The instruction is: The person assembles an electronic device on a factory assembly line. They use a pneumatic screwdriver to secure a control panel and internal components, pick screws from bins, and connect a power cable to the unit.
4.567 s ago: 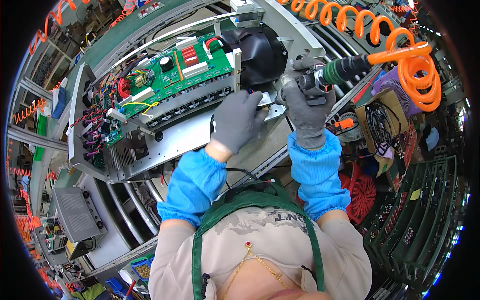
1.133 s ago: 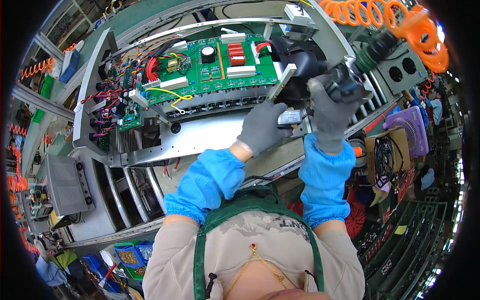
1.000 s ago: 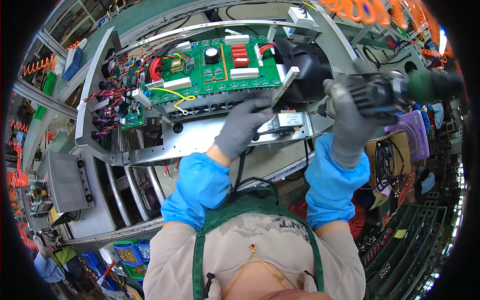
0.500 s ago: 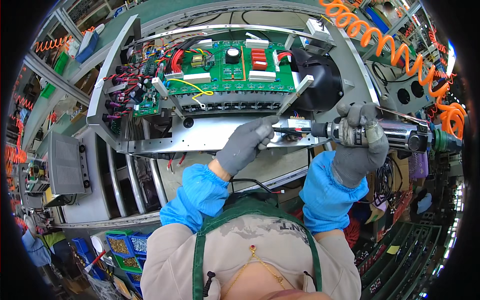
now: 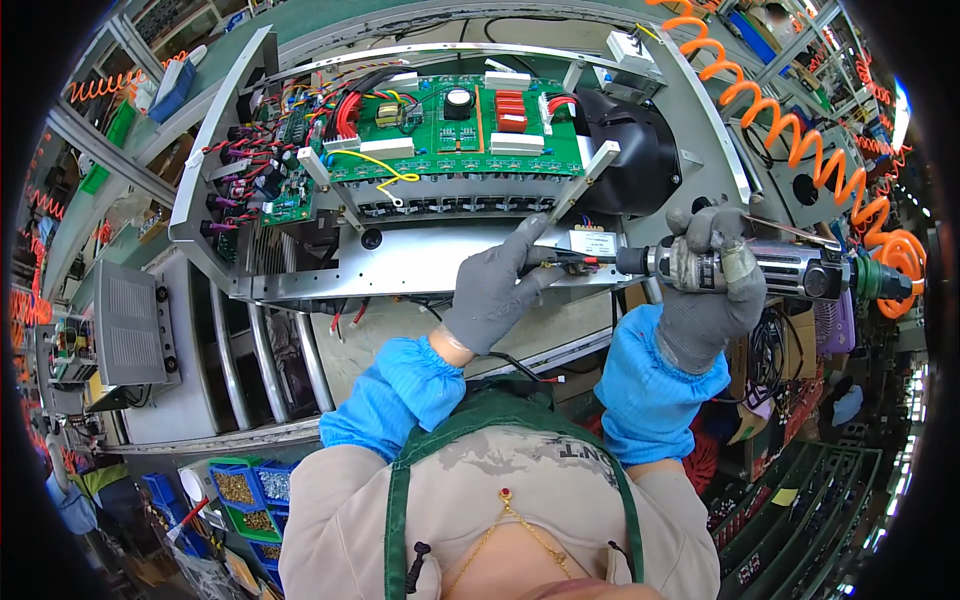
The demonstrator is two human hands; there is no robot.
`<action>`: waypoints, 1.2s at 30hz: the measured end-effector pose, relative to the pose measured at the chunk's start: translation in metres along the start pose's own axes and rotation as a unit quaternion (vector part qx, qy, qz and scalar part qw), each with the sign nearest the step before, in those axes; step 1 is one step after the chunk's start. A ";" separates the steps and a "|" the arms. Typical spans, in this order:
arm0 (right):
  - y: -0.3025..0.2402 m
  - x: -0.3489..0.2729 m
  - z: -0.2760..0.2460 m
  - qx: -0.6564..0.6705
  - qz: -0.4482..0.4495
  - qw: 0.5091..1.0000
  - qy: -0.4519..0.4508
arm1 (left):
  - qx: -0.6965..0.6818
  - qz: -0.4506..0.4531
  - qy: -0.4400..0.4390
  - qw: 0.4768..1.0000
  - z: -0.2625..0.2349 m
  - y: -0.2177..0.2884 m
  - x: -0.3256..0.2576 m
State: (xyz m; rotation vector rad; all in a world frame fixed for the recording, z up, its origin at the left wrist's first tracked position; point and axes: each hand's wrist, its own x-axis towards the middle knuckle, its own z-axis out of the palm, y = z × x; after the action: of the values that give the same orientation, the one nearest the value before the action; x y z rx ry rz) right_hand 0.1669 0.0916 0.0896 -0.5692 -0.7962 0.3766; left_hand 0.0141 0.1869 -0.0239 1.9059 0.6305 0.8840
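Observation:
My right hand (image 5: pixel 712 300), in a grey glove, is closed round a silver air screwdriver (image 5: pixel 795 272) held level, its bit pointing left. My left hand (image 5: pixel 494 287), also gloved, is beside the bit's tip, its index finger stretched out and apart from the thumb. Whether a small screw is at the tip cannot be made out. Both hands are over the front edge of an open metal chassis (image 5: pixel 420 262). Inside it are a green circuit board (image 5: pixel 440 160), a black round fan housing (image 5: pixel 635 155) and a small white-labelled box (image 5: pixel 593 242) close to the bit.
An orange coiled air hose (image 5: pixel 800 130) hangs at the right. Red and black wires (image 5: pixel 340 318) dangle below the chassis front, and a yellow lead (image 5: pixel 385 170) loops over the board. Metal rollers (image 5: pixel 262 365) and a grey box (image 5: pixel 128 325) are at the left, with blue bins of screws (image 5: pixel 237 487) lower down.
My left fingers, pinched together at the bit's tip before, have spread, with the index finger lifted. The screwdriver has shifted slightly left. The chassis appears slightly further left in view.

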 end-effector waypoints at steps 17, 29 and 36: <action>0.002 -0.001 0.007 -0.155 0.039 0.987 0.022 | 0.156 0.225 0.062 0.960 0.003 -0.010 0.015; 0.034 0.002 0.007 -0.243 0.025 0.969 0.029 | 0.259 0.135 -0.039 0.956 0.001 -0.013 0.002; 0.059 -0.002 -0.004 -0.230 0.100 0.967 0.044 | 0.195 0.159 0.012 0.968 0.011 -0.024 -0.012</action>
State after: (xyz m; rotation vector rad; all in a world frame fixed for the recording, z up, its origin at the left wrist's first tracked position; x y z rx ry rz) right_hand 0.1622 0.1355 0.0506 -1.0994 -0.7435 0.3494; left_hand 0.0138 0.1835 -0.0522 2.4009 0.5503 1.0420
